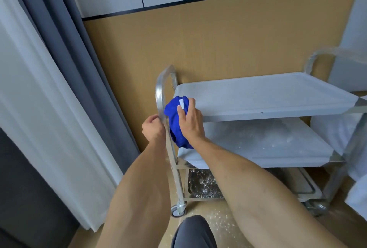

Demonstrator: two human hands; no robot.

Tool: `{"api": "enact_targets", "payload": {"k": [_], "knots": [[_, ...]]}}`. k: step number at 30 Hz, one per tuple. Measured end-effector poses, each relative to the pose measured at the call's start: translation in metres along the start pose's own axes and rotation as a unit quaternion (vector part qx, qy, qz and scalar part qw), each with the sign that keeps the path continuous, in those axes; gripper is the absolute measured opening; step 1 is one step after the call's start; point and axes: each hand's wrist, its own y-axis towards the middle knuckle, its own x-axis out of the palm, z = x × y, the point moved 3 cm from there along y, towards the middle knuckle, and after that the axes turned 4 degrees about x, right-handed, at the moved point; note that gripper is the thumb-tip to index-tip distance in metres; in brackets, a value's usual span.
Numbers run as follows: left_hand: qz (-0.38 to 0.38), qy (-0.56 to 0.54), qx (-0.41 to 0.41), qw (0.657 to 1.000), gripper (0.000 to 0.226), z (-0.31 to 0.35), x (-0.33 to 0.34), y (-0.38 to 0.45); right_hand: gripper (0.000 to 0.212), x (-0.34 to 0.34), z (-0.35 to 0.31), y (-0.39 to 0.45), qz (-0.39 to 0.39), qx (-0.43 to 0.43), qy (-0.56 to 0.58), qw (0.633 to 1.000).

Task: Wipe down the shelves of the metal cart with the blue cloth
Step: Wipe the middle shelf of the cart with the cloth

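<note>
A three-shelf metal cart [258, 116] stands against a tan wall. Its top shelf [268, 92] and middle shelf [268, 140] wear a pale protective film; the bottom shelf [204, 186] is bare steel with white specks. A bunched blue cloth [174, 120] with a white tag is pressed at the left end of the top shelf, hanging over its front edge. My right hand [189, 120] grips the cloth from the right. My left hand [154, 127] is closed around the cart's left upright handle bar [160, 96].
Grey and white curtains [59, 88] hang at the left, close to the cart. A white chair [349, 49] stands behind the cart's right handle. White fabric shows at the right edge. My knee is at the bottom, and white specks lie on the wooden floor [214, 222].
</note>
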Motion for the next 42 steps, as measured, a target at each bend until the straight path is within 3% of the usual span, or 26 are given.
{"api": "enact_targets", "payload": {"k": [3,7,10,15,20,25,27,31,33,35,37,39,42], "knots": [[-0.030,-0.023,-0.014,0.999,0.032,-0.005,-0.005,0.010,0.033,0.033,-0.010,0.001,-0.016,0.003,-0.012,1.000],[-0.053,-0.025,0.003,0.998,0.024,-0.012,-0.001,0.013,0.045,0.055,0.002,0.001,0.138,-0.076,-0.187,0.970],[-0.046,-0.048,-0.012,0.998,0.019,-0.017,0.006,0.012,0.049,0.056,0.006,0.011,0.171,-0.077,-0.218,0.958],[-0.049,-0.072,-0.030,0.996,0.025,-0.021,0.012,0.003,0.062,0.059,-0.003,0.011,0.121,-0.071,-0.184,0.973],[-0.050,-0.071,-0.038,0.995,0.022,-0.020,0.014,0.001,0.046,0.052,0.005,0.006,0.064,-0.190,-0.272,0.941],[-0.091,-0.105,-0.095,0.986,0.004,-0.021,0.012,0.006,0.064,0.041,0.024,0.010,0.027,-0.236,-0.333,0.912],[-0.098,-0.116,-0.106,0.983,0.011,-0.024,0.013,0.009,0.061,0.041,0.028,0.006,0.032,-0.257,-0.332,0.907],[-0.054,-0.103,-0.068,0.991,0.019,-0.021,0.017,0.001,0.060,0.023,0.045,-0.005,0.092,-0.250,-0.303,0.915],[0.004,-0.056,-0.043,0.997,0.028,-0.022,0.021,-0.007,0.063,-0.002,0.065,-0.003,0.117,-0.243,-0.314,0.911],[0.098,0.089,-0.001,0.991,0.037,-0.023,0.026,-0.019,0.066,-0.035,0.087,0.000,0.125,-0.215,-0.336,0.909],[0.155,0.229,0.056,0.959,0.033,-0.019,0.039,-0.038,0.070,-0.068,0.110,0.002,0.158,-0.164,-0.345,0.911],[0.137,0.277,0.146,0.940,0.023,-0.014,0.060,-0.059,0.072,-0.102,0.129,0.003,0.200,-0.108,-0.342,0.912],[0.053,0.293,0.243,0.923,0.019,-0.012,0.096,-0.091,0.078,-0.149,0.157,0.005,0.235,-0.043,-0.346,0.907]]}}
